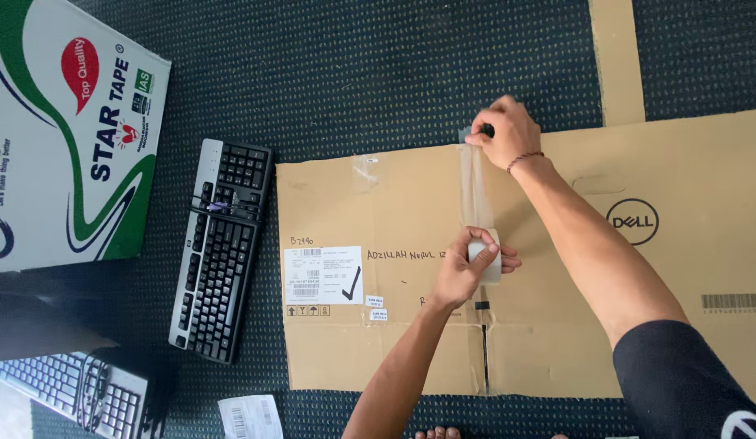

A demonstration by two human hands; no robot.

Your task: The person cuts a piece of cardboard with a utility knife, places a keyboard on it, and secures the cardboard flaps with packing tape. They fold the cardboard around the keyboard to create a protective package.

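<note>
A flattened brown cardboard box lies on the dark carpet. My left hand grips a roll of clear tape near the middle of the box, over the seam. A strip of clear tape runs from the roll up along the seam to the far edge of the box. My right hand presses the end of that strip down at the far edge, fingers bent over it. A white shipping label sits on the box to the left of my left hand.
A black and silver keyboard with its cable wound around it lies left of the box. A large white and green carton is at the far left. Another keyboard and a paper slip lie at the bottom left. My toes show at the bottom edge.
</note>
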